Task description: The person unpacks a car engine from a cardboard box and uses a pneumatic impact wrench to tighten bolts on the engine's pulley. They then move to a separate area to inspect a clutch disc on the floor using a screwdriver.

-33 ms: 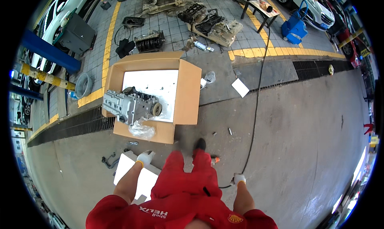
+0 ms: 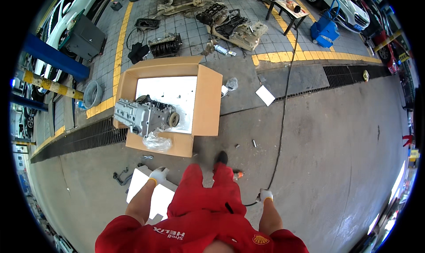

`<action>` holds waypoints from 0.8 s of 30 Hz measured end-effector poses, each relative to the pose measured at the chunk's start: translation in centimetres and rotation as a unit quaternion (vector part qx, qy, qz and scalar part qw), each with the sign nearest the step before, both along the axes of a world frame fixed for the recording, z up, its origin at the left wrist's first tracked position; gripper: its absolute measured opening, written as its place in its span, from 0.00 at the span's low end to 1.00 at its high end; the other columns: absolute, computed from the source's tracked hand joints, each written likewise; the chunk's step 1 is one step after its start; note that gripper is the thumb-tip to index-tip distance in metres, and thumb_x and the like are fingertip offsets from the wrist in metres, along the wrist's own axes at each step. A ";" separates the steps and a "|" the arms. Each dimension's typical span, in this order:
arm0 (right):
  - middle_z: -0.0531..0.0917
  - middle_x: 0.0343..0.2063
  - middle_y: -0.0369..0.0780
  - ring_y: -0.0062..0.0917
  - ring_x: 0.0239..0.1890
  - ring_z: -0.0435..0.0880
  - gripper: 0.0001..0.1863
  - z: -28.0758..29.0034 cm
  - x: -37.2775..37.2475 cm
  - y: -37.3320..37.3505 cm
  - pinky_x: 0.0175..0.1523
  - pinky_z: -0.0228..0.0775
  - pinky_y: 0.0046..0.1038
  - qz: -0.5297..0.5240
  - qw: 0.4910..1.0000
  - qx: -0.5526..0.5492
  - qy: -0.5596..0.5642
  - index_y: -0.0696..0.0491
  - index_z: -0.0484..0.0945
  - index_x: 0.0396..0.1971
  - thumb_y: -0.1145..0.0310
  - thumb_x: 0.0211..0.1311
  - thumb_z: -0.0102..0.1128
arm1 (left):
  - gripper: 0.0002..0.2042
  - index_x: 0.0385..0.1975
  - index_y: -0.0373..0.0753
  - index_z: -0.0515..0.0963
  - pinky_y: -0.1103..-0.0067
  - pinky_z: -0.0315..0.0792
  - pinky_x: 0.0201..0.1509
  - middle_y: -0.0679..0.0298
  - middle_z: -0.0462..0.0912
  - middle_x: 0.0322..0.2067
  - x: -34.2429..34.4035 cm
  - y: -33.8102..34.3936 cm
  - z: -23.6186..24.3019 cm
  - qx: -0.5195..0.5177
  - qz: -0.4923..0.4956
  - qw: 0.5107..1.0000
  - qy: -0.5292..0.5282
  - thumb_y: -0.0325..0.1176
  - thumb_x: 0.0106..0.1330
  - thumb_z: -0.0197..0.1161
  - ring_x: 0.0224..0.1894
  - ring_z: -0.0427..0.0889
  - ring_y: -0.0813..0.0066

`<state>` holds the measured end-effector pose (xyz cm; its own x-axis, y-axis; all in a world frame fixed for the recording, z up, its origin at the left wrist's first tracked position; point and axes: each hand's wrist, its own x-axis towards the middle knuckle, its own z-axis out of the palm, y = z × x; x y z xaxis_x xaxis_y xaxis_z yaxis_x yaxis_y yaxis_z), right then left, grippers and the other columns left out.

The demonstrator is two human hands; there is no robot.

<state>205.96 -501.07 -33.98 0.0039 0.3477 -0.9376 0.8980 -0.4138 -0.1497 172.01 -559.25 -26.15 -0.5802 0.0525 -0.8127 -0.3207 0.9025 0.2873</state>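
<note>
My right hand [image 2: 265,195], in a white glove, is closed around a black hose [image 2: 277,158] at the lower right. From there the hose runs far across the floor. My left hand [image 2: 158,174], also gloved, hangs above the edge of a white foam sheet [image 2: 143,184], with fingers loosely stretched and nothing visible in them. Whether it touches the sheet I cannot tell. Ahead stands an opened cardboard box [image 2: 207,100]. A grey engine [image 2: 146,116] rests at its near left, with crumpled clear plastic [image 2: 157,142] against it.
Dark metal parts [image 2: 121,177] lie left of the sheet. An orange-tipped object [image 2: 238,175] is beside my foot. Beyond the box are an old engine block [image 2: 166,45], a spray can [image 2: 220,50] and a dirty engine part [image 2: 248,36]. A blue wheeled unit [image 2: 325,32] stands far right.
</note>
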 end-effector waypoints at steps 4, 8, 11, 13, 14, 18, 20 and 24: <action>0.79 0.23 0.44 0.37 0.21 0.82 0.10 1.4 -4.1 1.5 0.25 0.80 0.43 -0.081 0.995 0.000 0.063 0.56 0.76 0.36 0.65 0.71 0.54 | 0.29 0.60 0.36 0.80 0.65 0.69 0.68 0.46 0.81 0.60 5.4 -6.7 0.5 -0.063 0.075 0.995 0.011 0.56 0.75 0.51 0.65 0.77 0.45; 0.82 0.25 0.44 0.37 0.24 0.85 0.12 1.7 -11.4 1.0 0.28 0.80 0.40 -0.024 0.991 0.004 0.129 0.56 0.78 0.40 0.62 0.71 0.55 | 0.29 0.59 0.36 0.81 0.64 0.71 0.66 0.45 0.83 0.58 8.1 -8.7 -0.7 -0.044 0.133 0.990 0.009 0.55 0.76 0.50 0.63 0.79 0.44; 0.85 0.27 0.44 0.35 0.26 0.87 0.15 2.3 -17.4 1.1 0.29 0.80 0.39 0.142 0.976 0.067 0.149 0.56 0.79 0.44 0.59 0.73 0.56 | 0.27 0.58 0.35 0.81 0.64 0.73 0.64 0.45 0.84 0.55 5.7 -2.8 5.2 -0.021 0.122 0.991 0.053 0.53 0.75 0.52 0.60 0.81 0.45; 0.85 0.27 0.44 0.34 0.26 0.87 0.15 6.2 -22.8 -2.1 0.27 0.80 0.38 0.151 0.972 0.081 0.162 0.56 0.78 0.45 0.58 0.73 0.56 | 0.29 0.59 0.33 0.79 0.64 0.73 0.64 0.43 0.83 0.56 6.1 -3.2 6.7 0.002 0.181 0.980 0.082 0.54 0.72 0.53 0.60 0.81 0.44; 0.85 0.26 0.43 0.33 0.25 0.87 0.15 5.5 -25.4 -3.8 0.26 0.79 0.38 0.140 0.972 0.053 0.179 0.56 0.78 0.46 0.58 0.73 0.56 | 0.31 0.60 0.34 0.79 0.63 0.72 0.65 0.43 0.82 0.57 7.4 -6.9 4.2 -0.019 0.153 0.983 0.102 0.56 0.72 0.51 0.61 0.80 0.43; 0.84 0.26 0.41 0.29 0.21 0.84 0.15 5.0 -31.7 -8.0 0.24 0.78 0.36 0.110 0.969 0.034 0.219 0.54 0.77 0.48 0.58 0.74 0.57 | 0.29 0.60 0.26 0.76 0.72 0.76 0.59 0.48 0.87 0.53 7.0 -10.5 0.8 0.022 0.249 0.961 0.117 0.50 0.76 0.56 0.54 0.87 0.60; 0.83 0.26 0.40 0.29 0.20 0.82 0.16 4.5 -33.7 -10.1 0.22 0.77 0.35 0.109 0.967 0.050 0.227 0.54 0.76 0.48 0.56 0.75 0.58 | 0.30 0.62 0.27 0.76 0.71 0.75 0.61 0.48 0.86 0.54 6.0 -11.8 0.8 0.019 0.269 0.958 0.096 0.51 0.76 0.56 0.56 0.85 0.58; 0.81 0.25 0.40 0.29 0.18 0.80 0.17 4.4 -37.9 -16.4 0.20 0.72 0.34 0.147 0.963 0.080 0.210 0.53 0.75 0.47 0.54 0.75 0.58 | 0.32 0.63 0.28 0.76 0.70 0.72 0.65 0.48 0.84 0.57 3.7 -16.3 0.2 0.005 0.347 0.934 0.081 0.54 0.76 0.55 0.60 0.82 0.56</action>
